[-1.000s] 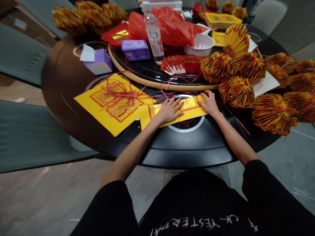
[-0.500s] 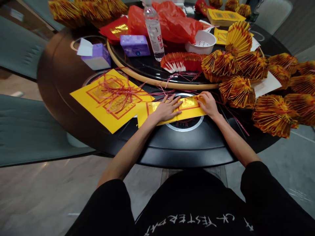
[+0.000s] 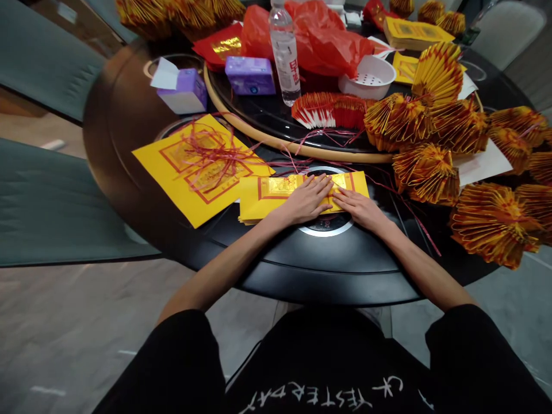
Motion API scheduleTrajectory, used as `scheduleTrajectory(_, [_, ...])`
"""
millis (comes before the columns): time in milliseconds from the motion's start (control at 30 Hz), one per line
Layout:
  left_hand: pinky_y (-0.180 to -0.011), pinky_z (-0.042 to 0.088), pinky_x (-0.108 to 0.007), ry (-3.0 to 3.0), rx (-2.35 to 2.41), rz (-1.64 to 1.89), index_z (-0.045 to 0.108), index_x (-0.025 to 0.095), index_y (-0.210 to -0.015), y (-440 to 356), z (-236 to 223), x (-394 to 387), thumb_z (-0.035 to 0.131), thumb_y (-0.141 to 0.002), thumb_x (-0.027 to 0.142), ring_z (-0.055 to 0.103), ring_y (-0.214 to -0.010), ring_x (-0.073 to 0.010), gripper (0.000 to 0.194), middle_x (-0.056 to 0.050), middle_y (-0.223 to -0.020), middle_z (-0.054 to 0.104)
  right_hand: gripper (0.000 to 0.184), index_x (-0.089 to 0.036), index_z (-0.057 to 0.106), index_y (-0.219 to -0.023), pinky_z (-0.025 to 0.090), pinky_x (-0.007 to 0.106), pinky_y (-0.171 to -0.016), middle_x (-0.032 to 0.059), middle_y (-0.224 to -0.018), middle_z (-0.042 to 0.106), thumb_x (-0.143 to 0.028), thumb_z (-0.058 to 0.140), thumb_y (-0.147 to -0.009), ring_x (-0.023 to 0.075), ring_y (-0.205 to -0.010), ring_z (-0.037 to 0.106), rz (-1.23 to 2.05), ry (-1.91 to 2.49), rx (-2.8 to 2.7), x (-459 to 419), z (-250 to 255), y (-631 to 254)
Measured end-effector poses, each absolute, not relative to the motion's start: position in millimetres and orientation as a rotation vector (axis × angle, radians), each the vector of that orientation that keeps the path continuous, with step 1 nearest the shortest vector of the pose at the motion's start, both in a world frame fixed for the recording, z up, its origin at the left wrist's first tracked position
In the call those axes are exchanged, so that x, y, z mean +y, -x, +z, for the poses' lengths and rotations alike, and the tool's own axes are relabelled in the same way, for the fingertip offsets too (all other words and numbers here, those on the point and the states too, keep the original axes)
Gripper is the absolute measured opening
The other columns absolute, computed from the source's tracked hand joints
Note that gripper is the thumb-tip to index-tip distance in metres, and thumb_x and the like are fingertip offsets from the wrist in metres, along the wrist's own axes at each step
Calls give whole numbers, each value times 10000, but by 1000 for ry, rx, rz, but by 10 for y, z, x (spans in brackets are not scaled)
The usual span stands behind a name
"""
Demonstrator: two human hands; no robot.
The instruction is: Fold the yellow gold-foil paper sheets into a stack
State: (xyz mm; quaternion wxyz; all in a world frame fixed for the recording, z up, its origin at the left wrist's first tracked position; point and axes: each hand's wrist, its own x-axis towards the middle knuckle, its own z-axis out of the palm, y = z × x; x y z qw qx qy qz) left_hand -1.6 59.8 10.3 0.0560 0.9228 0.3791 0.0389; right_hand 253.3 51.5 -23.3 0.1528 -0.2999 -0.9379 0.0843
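Observation:
A folded stack of yellow joss paper (image 3: 271, 202) with red borders and gold foil lies near the table's front edge. My left hand (image 3: 311, 198) rests flat on its middle, fingers stretched to the right. Beside it, my right hand (image 3: 360, 208) lies flat on the stack's right part, its fingertips almost meeting the left hand's. Neither hand grips anything. To the left, thin pink-red strings (image 3: 215, 155) lie tangled on a larger yellow joss paper sheet (image 3: 202, 210).
Pleated yellow paper fans (image 3: 491, 215) crowd the right side. On the raised turntable (image 3: 259, 137) stand a water bottle (image 3: 284, 57), a purple tissue pack (image 3: 250, 76), a white basket (image 3: 371, 77), red plastic bags (image 3: 323, 37) and red pleated paper (image 3: 330, 109). An opened purple pack (image 3: 185, 92) sits left.
My right hand has moved left from the paper's right end and now lies flat beside my left hand. My left hand stays flat on the paper. The view has shifted slightly.

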Motion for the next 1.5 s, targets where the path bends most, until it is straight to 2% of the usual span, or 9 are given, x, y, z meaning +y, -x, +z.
scheduleTrajectory(233, [-1339, 164, -496, -2775, 1153, 80, 335, 70, -1653, 49, 6, 628, 305, -1093, 427, 181, -1649, -289, 665, -180, -1742, 269, 711, -195, 529, -1554, 346, 544, -1286, 97, -1631, 478, 26, 481, -880, 247, -1581, 351, 290, 871, -2769, 490, -204, -2508])
scheduleTrajectory(467, [-1334, 164, -522, -2772, 1144, 78, 340, 124, -1662, 52, -11, 622, 337, -1083, 445, 183, -1647, -309, 662, -158, -1758, 231, 688, -207, 533, -1556, 342, 578, -1281, 101, -1618, 489, 7, 508, -902, 252, -1591, 335, 352, 862, -2795, 515, -222, -2508])
scheduleTrajectory(700, [-1336, 145, -523, -2748, 1147, 37, 332, 127, -1667, 50, 10, 615, 402, -1065, 463, 169, -1649, -323, 693, -160, -1761, 212, 637, -184, 572, -1523, 367, 559, -1271, 100, -1610, 499, 6, 508, -919, 269, -1575, 370, 329, 872, -2808, 512, -199, -2498])
scheduleTrajectory(1100, [-1331, 142, -543, -2743, 1172, 47, 364, 169, -1660, 46, -39, 624, 411, -1060, 519, 127, -1651, -361, 696, -127, -1764, 230, 624, -211, 530, -1557, 388, 561, -1253, 95, -1593, 514, -29, 498, -961, 264, -1552, 411, 262, 826, -2864, 531, -173, -2548])
scheduleTrajectory(1333, [-1329, 153, -541, -2738, 1197, 74, 388, 182, -1651, 40, -21, 601, 429, -1057, 525, 131, -1651, -365, 687, -132, -1761, 246, 565, -174, 495, -1583, 349, 553, -1270, 115, -1613, 494, -112, 451, -1022, 271, -1561, 399, 261, 810, -2886, 519, -115, -2599])
scheduleTrajectory(1433, [-1324, 159, -554, -2733, 1201, 78, 384, 191, -1653, 37, -17, 594, 443, -1054, 528, 138, -1648, -375, 690, -131, -1762, 242, 541, -176, 473, -1598, 324, 551, -1280, 120, -1628, 479, -250, 480, -1062, 287, -1572, 379, 264, 792, -2873, 518, -115, -2623])
scheduleTrajectory(1500, [-1324, 158, -551, -2731, 1204, 72, 382, 193, -1654, 35, -15, 593, 449, -1053, 535, 136, -1648, -376, 694, -130, -1763, 240, 595, -169, 447, -1613, 296, 552, -1291, 129, -1646, 454, -383, 522, -1063, 306, -1586, 350, 266, 775, -2870, 515, -127, -2638])
